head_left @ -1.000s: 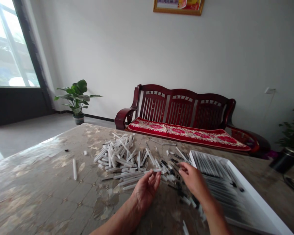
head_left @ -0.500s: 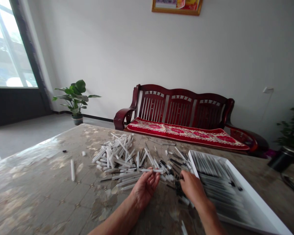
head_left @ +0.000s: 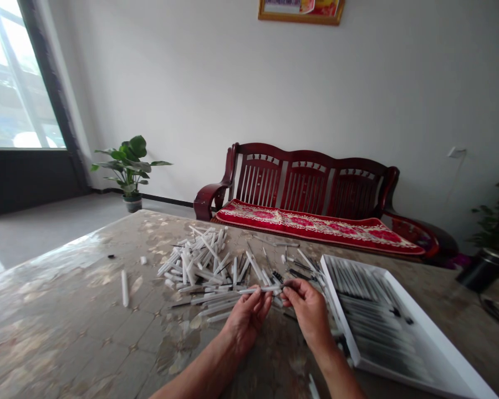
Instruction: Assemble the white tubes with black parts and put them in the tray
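My left hand [head_left: 249, 315] pinches a slim translucent white pen barrel [head_left: 260, 290] between thumb and fingers, holding it nearly level above the table. At the barrel's right end, the fingertips of my right hand [head_left: 305, 307] are pressed together; whatever small piece is between them is hidden. Behind and left of my hands spreads a heap of white pen barrels [head_left: 199, 257], with thin dark rods among them. Small black parts [head_left: 277, 275] lie just beyond my fingers.
A white shallow box [head_left: 432, 327] with rows of pens stands to the right. One loose barrel [head_left: 125, 288] lies on the left of the patterned table [head_left: 87, 332]. Behind the table is a dark red wooden bench [head_left: 303, 177]; a black cylinder [head_left: 482, 270] is at far right.
My right hand has moved left and up from the black parts beside the box to the right end of the barrel. My left hand keeps its hold on the barrel.
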Motion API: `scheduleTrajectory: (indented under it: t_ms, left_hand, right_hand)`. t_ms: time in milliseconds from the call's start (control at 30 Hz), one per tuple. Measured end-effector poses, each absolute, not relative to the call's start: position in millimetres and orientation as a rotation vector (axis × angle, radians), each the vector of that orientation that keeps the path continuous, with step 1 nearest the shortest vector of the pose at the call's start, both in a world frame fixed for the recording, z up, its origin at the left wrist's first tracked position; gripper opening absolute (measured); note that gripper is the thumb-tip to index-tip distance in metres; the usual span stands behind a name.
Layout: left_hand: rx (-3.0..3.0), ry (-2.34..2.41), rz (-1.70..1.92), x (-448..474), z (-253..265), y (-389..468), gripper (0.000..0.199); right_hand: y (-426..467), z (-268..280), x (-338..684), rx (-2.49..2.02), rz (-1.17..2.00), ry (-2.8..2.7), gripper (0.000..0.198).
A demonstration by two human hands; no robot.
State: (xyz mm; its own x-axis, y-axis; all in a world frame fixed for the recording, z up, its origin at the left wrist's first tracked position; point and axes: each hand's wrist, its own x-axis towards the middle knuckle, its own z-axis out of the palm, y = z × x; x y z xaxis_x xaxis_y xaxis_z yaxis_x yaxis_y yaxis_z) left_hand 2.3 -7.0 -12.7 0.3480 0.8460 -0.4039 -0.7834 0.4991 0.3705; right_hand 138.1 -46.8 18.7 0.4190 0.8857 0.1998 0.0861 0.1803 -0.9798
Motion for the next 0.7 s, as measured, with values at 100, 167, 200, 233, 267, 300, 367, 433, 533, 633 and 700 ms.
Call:
scheduleTrajectory:
  t_ms: [100,167,200,233,267,300,367,433,533,633,700]
  left_hand:
    - [0.136,0.602,1.06,2.8,-13.0,-7.4,0.015]
    - [0.134,0.599,1.064,2.9,-13.3,-7.6,0.016]
    - [0.131,0.598,1.066,3.0,-13.6,-7.6,0.016]
    - [0.128,0.596,1.068,3.0,-14.0,-7.6,0.016]
    - [0.126,0.595,1.071,3.0,-14.4,-7.5,0.016]
    - [0.126,0.595,1.072,3.1,-14.7,-7.4,0.016]
    - [0.135,0.594,1.076,3.1,-15.1,-7.1,0.016]
    - [0.16,0.597,1.078,2.9,-14.8,-7.0,0.016]
    - [0.231,0.628,1.089,2.3,-12.9,-7.8,0.015]
    - [0.322,0.659,1.135,1.6,-11.1,-9.8,0.013]
    - [0.371,0.663,1.17,1.2,-10.8,-11.1,0.012]
  right_hand:
    - [-45.8,13.8,138.4,-1.273,0.684,-1.029,0.031]
    - [-45.7,10.7,138.7,-1.284,0.654,-1.068,0.027]
    - [-45.9,9.1,139.1,-1.295,0.632,-1.09,0.024]
    - [-46.2,7.6,139.5,-1.31,0.607,-1.112,0.022]
    - [-46.6,6.1,140.2,-1.329,0.577,-1.136,0.02]
    - [-47.0,4.8,141.2,-1.347,0.545,-1.162,0.018]
    - [-47.6,3.1,143.5,-1.378,0.468,-1.236,0.016]
    - [-48.0,2.9,146.2,-1.395,0.37,-1.334,0.015]
    - [-48.7,4.4,149.2,-1.417,0.218,-1.459,0.012]
    - [-49.1,5.0,150.2,-1.456,0.114,-1.528,0.012]
    - [-49.0,3.8,149.7,-1.49,0.054,-1.565,0.013]
